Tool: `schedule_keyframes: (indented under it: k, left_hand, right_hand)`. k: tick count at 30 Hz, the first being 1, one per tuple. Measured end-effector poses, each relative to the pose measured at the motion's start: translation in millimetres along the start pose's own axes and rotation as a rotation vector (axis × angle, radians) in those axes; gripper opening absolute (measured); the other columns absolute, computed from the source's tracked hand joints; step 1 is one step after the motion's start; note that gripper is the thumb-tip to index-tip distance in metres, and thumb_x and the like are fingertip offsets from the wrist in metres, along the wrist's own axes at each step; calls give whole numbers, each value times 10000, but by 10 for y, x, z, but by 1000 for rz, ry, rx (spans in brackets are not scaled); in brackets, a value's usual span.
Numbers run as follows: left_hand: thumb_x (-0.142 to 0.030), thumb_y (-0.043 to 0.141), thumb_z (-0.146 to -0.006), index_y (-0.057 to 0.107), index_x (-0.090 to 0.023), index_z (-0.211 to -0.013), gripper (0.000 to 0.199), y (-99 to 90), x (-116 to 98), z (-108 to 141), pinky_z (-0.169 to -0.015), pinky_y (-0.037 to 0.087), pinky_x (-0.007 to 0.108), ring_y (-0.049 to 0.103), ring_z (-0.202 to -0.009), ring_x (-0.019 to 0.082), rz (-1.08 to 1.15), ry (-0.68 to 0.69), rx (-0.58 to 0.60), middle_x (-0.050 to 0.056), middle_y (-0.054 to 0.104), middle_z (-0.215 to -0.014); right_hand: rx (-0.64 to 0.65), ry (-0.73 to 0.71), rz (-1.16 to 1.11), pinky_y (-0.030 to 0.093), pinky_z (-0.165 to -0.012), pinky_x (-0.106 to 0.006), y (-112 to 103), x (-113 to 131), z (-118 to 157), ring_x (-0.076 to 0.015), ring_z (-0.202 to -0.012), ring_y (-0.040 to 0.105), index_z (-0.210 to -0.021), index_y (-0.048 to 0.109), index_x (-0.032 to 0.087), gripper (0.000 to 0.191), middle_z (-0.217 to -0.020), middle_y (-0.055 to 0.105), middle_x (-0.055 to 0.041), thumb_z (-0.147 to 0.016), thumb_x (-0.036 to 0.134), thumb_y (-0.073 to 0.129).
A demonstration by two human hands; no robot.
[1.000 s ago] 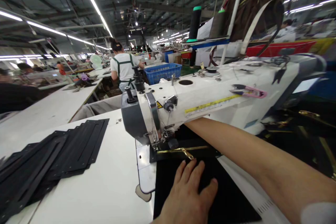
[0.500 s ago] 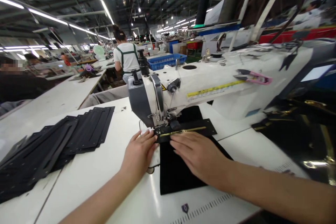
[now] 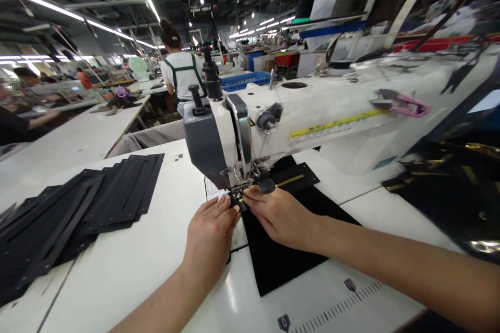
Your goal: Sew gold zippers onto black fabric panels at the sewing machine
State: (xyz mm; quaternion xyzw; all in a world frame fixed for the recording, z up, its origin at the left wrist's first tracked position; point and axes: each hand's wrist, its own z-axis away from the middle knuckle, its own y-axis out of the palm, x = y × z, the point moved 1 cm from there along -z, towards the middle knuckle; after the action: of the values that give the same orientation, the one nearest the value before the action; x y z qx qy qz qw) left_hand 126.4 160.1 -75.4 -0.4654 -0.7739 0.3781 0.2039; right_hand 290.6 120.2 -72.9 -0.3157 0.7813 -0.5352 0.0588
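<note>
A black strip (image 3: 302,179) with a gold-toothed zipper (image 3: 289,181) in its slot lies under the sewing machine's needle area. Beneath it, a larger black fabric panel (image 3: 281,260) spreads toward me, turned slightly askew. My left hand (image 3: 213,226) lies flat at the strip's left end, fingers extended beside the presser foot (image 3: 239,195), thumb near the strip. My right hand (image 3: 279,213) has its fingers closed at the zipper just right of the foot; its fingertips are partly hidden by the machine's parts. The sewing machine head (image 3: 211,138) stands directly above both hands.
Overlapping black slotted pieces (image 3: 117,192) lie on the table at left. Pink-handled thread snips (image 3: 402,103) rest on the machine arm. Black pieces with gold zippers (image 3: 449,187) are heaped at right. A person in white (image 3: 182,73) stands beyond, near a blue basket (image 3: 244,80).
My right hand has moved up and left to the foot, its fingers going from flat to closed at the zipper. The panel has swung askew. The view has shifted slightly.
</note>
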Motion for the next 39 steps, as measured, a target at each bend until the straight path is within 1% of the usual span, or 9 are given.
schedule_keyframes:
  k: [4,10,16,19,27,30,33,36,39]
  left_hand:
    - [-121,414,-863,634,-142,-800,230,9,-16,-19,-782,523,377,645,-849,211,9,22,1,94,689,-869]
    - [-145,399,-875,630,-121,-838,235,7,-20,-10,-773,523,403,639,-877,239,-46,66,59,136,681,-906]
    - [-111,389,-863,620,-130,-811,238,-8,-11,-38,-778,523,396,645,-859,227,-56,75,60,123,684,-888]
    - [-97,390,-857,614,-142,-815,232,3,14,-58,-792,518,386,644,-867,218,-73,90,87,117,684,-893]
    - [-107,406,-860,605,-149,-769,223,16,85,-90,-770,523,378,656,-809,206,-49,82,61,103,690,-876]
    - [-109,427,-853,598,-148,-766,195,20,89,-98,-776,516,368,657,-786,198,-42,62,66,98,691,-871]
    - [-116,436,-848,583,-148,-778,166,26,89,-102,-774,512,353,655,-763,189,-28,48,36,85,692,-838]
    - [-131,436,-848,569,-157,-769,157,26,92,-106,-759,511,344,651,-729,184,-23,38,6,73,689,-797]
    - [-139,451,-839,563,-162,-768,135,22,103,-114,-760,506,347,648,-732,191,-21,21,14,74,686,-794]
  right_hand:
    - [5,-8,1,384,-945,-356,17,-7,-14,-206,-1002,532,-1033,563,78,282,-1034,606,-126,-814,54,387]
    - [-6,-21,35,413,-901,-331,12,-13,-37,-202,-963,554,-922,591,95,225,-1006,616,-122,-832,66,387]
    - [-12,-13,50,428,-852,-306,11,-5,-53,-189,-911,565,-961,580,97,229,-980,623,-106,-820,55,404]
    - [-5,5,48,426,-841,-292,-5,-10,-75,-181,-897,570,-910,585,110,199,-944,632,-93,-804,56,426]
    - [-14,13,83,415,-853,-289,0,-30,-103,-184,-899,567,-905,581,116,192,-926,633,-87,-795,58,434]
    - [-21,25,69,407,-872,-295,16,-43,-100,-191,-919,563,-917,582,123,206,-949,630,-90,-792,55,432]
    - [-30,29,47,394,-894,-300,30,-57,-97,-195,-957,554,-962,578,129,236,-983,624,-93,-791,55,433]
    - [-21,33,58,384,-909,-294,33,-64,-98,-194,-979,549,-973,578,114,234,-979,622,-109,-800,64,430]
    - [-6,39,74,384,-909,-284,28,-66,-109,-187,-967,556,-955,582,109,215,-960,624,-111,-809,73,428]
